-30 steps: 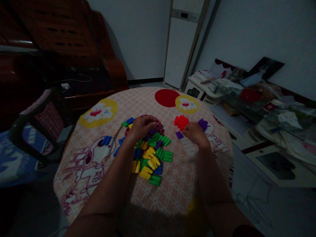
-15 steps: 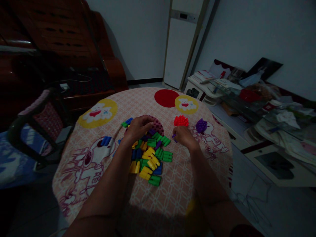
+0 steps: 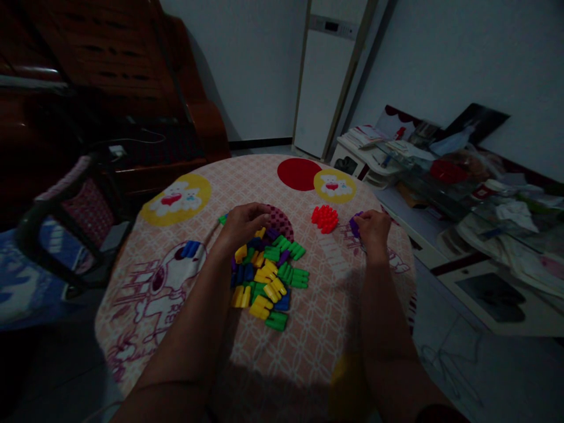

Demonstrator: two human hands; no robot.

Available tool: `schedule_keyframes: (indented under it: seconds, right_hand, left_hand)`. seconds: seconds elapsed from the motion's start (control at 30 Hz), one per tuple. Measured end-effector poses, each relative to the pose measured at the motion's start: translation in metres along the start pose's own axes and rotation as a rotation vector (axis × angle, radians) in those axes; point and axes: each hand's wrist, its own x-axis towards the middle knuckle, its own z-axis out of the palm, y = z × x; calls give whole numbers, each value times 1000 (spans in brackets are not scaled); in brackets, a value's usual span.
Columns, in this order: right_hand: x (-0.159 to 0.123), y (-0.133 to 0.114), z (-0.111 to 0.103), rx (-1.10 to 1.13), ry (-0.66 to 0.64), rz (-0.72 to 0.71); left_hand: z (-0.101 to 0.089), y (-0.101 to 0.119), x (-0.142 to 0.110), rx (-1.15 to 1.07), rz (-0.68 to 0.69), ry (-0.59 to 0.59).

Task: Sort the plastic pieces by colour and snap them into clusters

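Note:
A heap of small plastic pieces (image 3: 268,276) in yellow, green, blue and purple lies in the middle of a round table (image 3: 185,329) with a pink cartoon cloth. My left hand (image 3: 242,222) rests on the far edge of the heap, fingers curled over some pieces. To the right lies a small group of red pieces (image 3: 325,217). My right hand (image 3: 372,228) sits over a group of purple pieces (image 3: 353,224) beside the red ones, fingers bent down on them. What the fingers pinch is hidden.
A few blue pieces (image 3: 190,248) lie left of the heap. A dark wooden sofa (image 3: 101,88) and a chair (image 3: 66,229) stand to the left. A white appliance (image 3: 326,76) is behind the table. Low shelves with clutter (image 3: 440,170) fill the right side.
My right hand took the loose purple piece near the heap and moved right to the purple group. My left hand stayed on the heap, shifting slightly.

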Motion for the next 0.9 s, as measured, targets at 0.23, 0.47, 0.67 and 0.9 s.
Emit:
schedule_keyframes:
  seconds: [0.23,0.47,0.67,0.9]
  right_hand:
    - [-11,-3,18,-283,-18,0]
    - [-13,-4,15,-285,20,16]
    - [-26,-49,20,46,-96,-250]
    - [-78,-118,70,107,-470,-629]
  left_hand:
    - [-8,-5,-1,-9,-18,23]
    - [-23,-15,1,138,-24,104]
    - [-36,-18,-2,317,-48,-40]
    - [-6,-9,-3,740,43,-481]
